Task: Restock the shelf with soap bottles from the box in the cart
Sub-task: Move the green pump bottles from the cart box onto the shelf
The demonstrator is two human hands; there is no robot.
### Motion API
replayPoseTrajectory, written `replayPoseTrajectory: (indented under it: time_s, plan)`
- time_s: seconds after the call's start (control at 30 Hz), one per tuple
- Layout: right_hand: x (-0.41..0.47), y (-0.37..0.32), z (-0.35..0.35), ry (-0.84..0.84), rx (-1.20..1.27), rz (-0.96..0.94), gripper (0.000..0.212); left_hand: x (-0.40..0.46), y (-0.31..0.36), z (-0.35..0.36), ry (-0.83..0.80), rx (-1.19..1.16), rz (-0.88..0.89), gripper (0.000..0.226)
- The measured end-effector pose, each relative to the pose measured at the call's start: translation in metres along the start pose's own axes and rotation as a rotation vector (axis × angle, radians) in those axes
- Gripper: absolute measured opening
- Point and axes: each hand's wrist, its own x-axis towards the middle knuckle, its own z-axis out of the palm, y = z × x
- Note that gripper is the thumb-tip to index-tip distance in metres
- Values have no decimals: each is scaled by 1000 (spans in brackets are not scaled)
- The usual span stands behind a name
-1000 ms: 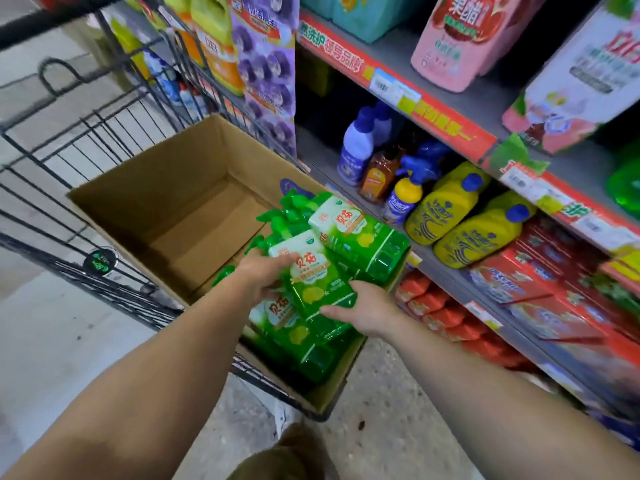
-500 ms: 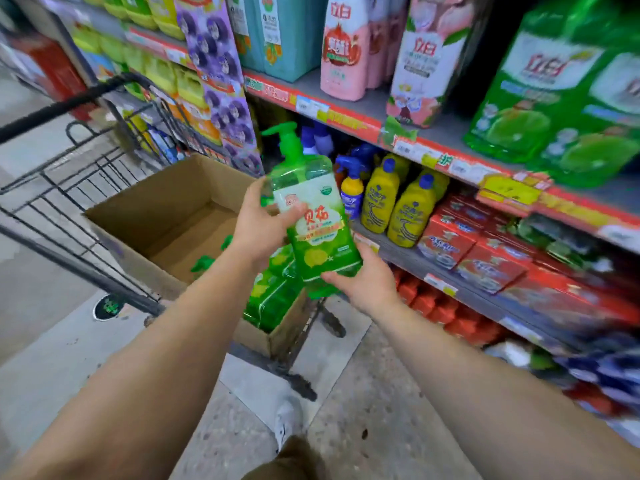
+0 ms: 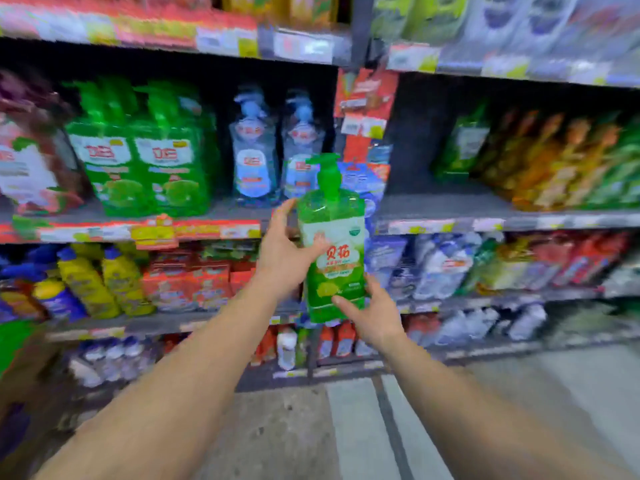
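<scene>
Upright, soap bottle [image 3: 334, 251] held by both hands before shelf edge [image 3: 450, 225].

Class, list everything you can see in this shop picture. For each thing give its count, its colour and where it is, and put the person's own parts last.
Soap bottle: one, green with a pump top, upright, held in front of the shelves at centre.
Green refill packs: at least two, green, middle shelf, left.
Clear pump bottles: two, clear with blue, middle shelf, behind the held bottle.
Yellow bottles: at least two, yellow with blue caps, lower shelf, left.
Red packs: several, red, lower shelf, left of centre; too blurred to count.
Orange packs: several, orange, middle shelf, right; blurred.
Floor: grey, bottom.
Left hand: one, grips the bottle's left side.
Right hand: one, holds the bottle's base.
</scene>
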Motion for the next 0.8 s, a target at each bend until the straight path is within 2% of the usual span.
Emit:
replayPoseTrajectory:
  time_s: [0.1,0.23,0.37,0.57,0.8]
  plan:
    - [7,27,-64,164,13,28,43,15,5,82,-142,-58,-2,75]
    - [33,63,-131,286,-14,91,47,40,1,172,-259,-91,-15,75]
    - [87,89,-187,337,-60,152,66,88,-9,248,-355,-107,8,51]
    - [202,98,-256,370,-68,104,48,191,-6,331,-340,-147,25,63]
    - [309,112,-277,322,-95,80,60,273,-35,371,-273,-171,52,62]
